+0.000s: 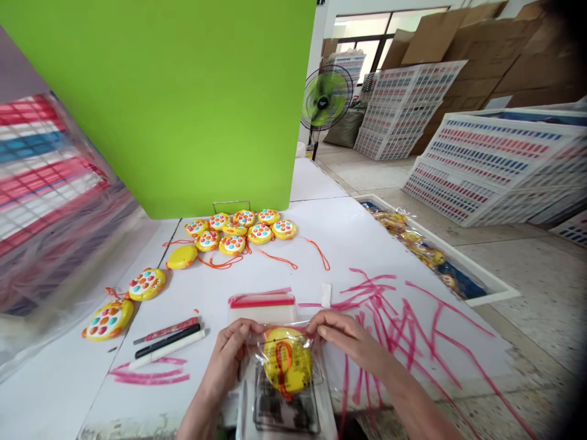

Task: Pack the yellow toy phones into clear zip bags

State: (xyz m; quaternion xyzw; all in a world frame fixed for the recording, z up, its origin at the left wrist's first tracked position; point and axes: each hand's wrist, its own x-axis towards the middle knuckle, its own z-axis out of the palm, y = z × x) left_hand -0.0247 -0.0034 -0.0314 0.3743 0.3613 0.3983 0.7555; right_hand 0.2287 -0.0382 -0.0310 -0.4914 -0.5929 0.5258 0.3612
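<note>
My left hand (233, 348) pinches the upper left of a clear plastic bag (255, 349) at the table's near edge. My right hand (342, 335) has thumb and finger closed on its upper right corner. Inside the bag lies a round yellow toy (300, 360), its plain printed side up, with a looped orange cord (283, 360) across it. Beneath are flat bags with a dark printed area (282, 415). Just beyond my hands lies a flat piece with a pink strip (261, 299) along its top.
Several yellow toys with coloured dots (233, 244) lie at the back and left. Pens (167, 341) lie left of my hands, loose pink strips (403, 330) to the right. A green panel (183, 110) stands behind. A crate (495, 292) of bagged toys sits beyond the right edge.
</note>
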